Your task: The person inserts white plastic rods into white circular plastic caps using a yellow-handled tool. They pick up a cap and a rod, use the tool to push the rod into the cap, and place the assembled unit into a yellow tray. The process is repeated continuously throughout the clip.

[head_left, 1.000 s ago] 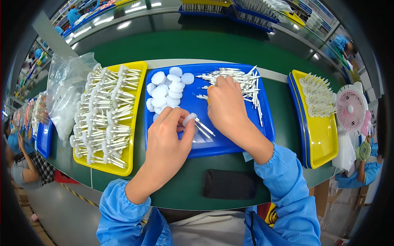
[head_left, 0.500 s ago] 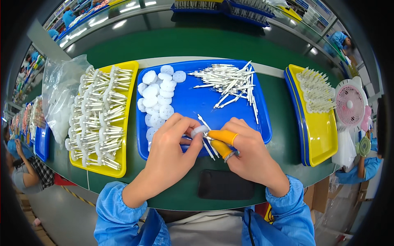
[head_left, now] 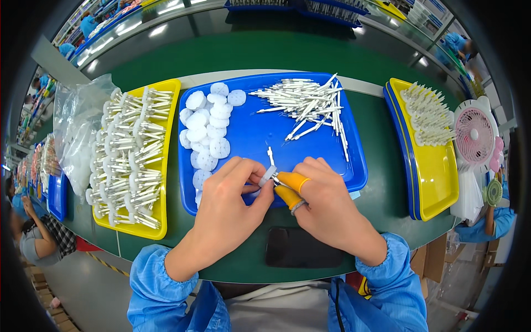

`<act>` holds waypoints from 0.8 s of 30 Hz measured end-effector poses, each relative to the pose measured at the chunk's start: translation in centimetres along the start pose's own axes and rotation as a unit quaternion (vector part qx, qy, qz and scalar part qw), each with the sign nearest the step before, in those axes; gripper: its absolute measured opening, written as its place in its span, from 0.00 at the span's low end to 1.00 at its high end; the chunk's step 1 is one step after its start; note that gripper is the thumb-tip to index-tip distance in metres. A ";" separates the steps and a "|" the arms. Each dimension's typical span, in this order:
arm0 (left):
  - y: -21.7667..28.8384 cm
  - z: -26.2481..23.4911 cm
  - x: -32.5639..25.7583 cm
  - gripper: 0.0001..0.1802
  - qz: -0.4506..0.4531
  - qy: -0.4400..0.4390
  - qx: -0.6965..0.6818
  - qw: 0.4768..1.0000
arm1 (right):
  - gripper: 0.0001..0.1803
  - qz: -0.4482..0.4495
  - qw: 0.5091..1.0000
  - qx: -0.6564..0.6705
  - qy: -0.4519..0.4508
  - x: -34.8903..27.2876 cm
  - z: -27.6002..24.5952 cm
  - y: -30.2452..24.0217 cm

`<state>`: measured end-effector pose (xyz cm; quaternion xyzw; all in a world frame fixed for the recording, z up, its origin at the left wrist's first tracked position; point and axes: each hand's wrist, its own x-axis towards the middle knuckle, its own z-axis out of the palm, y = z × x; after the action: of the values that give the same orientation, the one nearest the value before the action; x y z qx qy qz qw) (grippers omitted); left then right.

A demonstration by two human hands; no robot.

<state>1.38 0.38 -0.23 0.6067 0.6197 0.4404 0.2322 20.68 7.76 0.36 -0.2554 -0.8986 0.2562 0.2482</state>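
Observation:
My left hand is closed, pinching a white round disc edge-on between thumb and fingers. A white thin stick juts from the disc's far side. My right hand wears yellow covers on thumb and forefinger. Those two fingertips press together at the disc's right face, where small silvery bits show; what exactly they grip is too small to make out. Both hands are over the near edge of a blue tray. It holds a heap of white perforated discs at left and loose white sticks at far right.
At left, a yellow tray holds rows of discs fitted with sticks, beside a clear plastic bag. Stacked trays with similar pieces and a pink-and-white fan stand at right. A black phone-like slab lies near the table edge.
The disc has turned more edge-on in my left fingers. My right hand has shifted slightly left against it. White sticks seen below the right fingertips are no longer visible.

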 end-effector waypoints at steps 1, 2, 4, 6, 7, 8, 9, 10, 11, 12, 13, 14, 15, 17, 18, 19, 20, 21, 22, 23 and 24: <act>0.1 0.0 0.0 0.08 0.003 0.002 -0.002 1.000 | 0.15 0.004 1.000 0.003 -0.001 -0.1 0.1 -0.2; 0.2 0.0 0.0 0.08 0.007 0.005 -0.004 1.000 | 0.17 0.004 1.000 0.009 0.018 -0.1 0.1 -0.4; 0.3 -0.1 -0.2 0.09 0.014 0.008 0.008 1.000 | 0.23 0.002 0.998 0.025 0.053 -0.1 0.3 -0.5; 0.3 -0.2 -0.4 0.09 0.018 0.009 0.015 1.000 | 0.16 0.009 0.998 0.032 0.055 -0.3 0.4 -0.7; 0.2 -0.1 -0.6 0.09 0.019 0.008 0.016 1.000 | 0.13 0.012 0.998 0.035 0.056 -0.4 0.5 -0.9; 0.1 -0.1 -0.7 0.09 0.020 0.008 0.017 1.000 | 0.12 0.023 0.998 0.035 0.056 -0.5 0.7 -0.9; 0.2 0.0 -0.8 0.09 0.013 0.000 0.019 1.000 | 0.11 0.034 0.997 0.033 0.057 -0.6 1.0 -0.8; 0.3 0.0 -0.9 0.09 0.006 -0.007 0.022 1.000 | 0.11 0.045 0.997 0.031 0.057 -0.7 1.2 -0.8; 0.4 0.0 -1.0 0.09 -0.002 -0.014 0.024 1.000 | 0.11 0.048 0.996 0.033 0.063 -0.7 1.5 -1.0; 0.4 0.1 -1.1 0.08 -0.006 -0.018 0.034 0.999 | 0.10 0.051 0.996 0.036 0.071 -0.6 2.0 -1.3; 0.2 0.2 -1.3 0.08 -0.010 -0.021 0.044 0.999 | 0.10 0.054 0.995 0.038 0.078 -0.4 2.2 -1.5; 0.2 0.1 -1.4 0.08 -0.014 -0.024 0.054 0.998 | 0.10 0.065 0.994 0.051 0.070 -0.2 2.1 -1.6; 0.1 0.1 -1.2 0.09 -0.010 -0.012 0.071 0.997 | 0.10 0.077 0.993 0.062 0.061 0.2 1.8 -1.3; 0.0 -0.4 -0.5 0.11 -0.003 0.015 0.104 0.995 | 0.09 0.097 0.992 0.064 0.046 1.2 1.4 -0.5; -0.2 -0.6 -0.1 0.10 -0.003 0.037 0.107 0.994 | 0.10 0.105 0.992 0.057 0.043 1.7 1.2 0.2; -0.5 -1.0 0.4 0.10 -0.002 0.059 0.111 0.992 | 0.10 0.114 0.991 0.050 0.040 2.1 1.2 0.8; -0.7 -1.3 0.6 0.10 -0.002 0.081 0.114 0.990 | 0.10 0.107 0.993 0.009 0.037 2.3 1.5 1.3; -1.0 -1.6 0.8 0.09 -0.010 0.088 0.091 0.992 | 0.10 0.100 0.994 -0.032 0.035 2.7 2.0 1.8; -0.8 -1.8 0.9 0.08 -0.016 0.087 0.079 0.993 | 0.10 0.093 0.992 -0.073 0.034 3.0 2.3 2.2; -0.4 -2.0 1.1 0.08 -0.021 0.085 0.066 0.994 | 0.11 0.116 0.988 -0.104 -0.005 3.3 2.5 2.5; -0.2 -2.3 1.1 0.07 -0.030 0.086 0.055 0.994 | 0.11 0.113 0.989 -0.097 0.002 3.3 2.4 2.4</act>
<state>-0.79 0.87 0.98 0.5595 0.6788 0.4486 0.1578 17.61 10.70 -1.80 -0.3785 -0.8842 0.1941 0.1932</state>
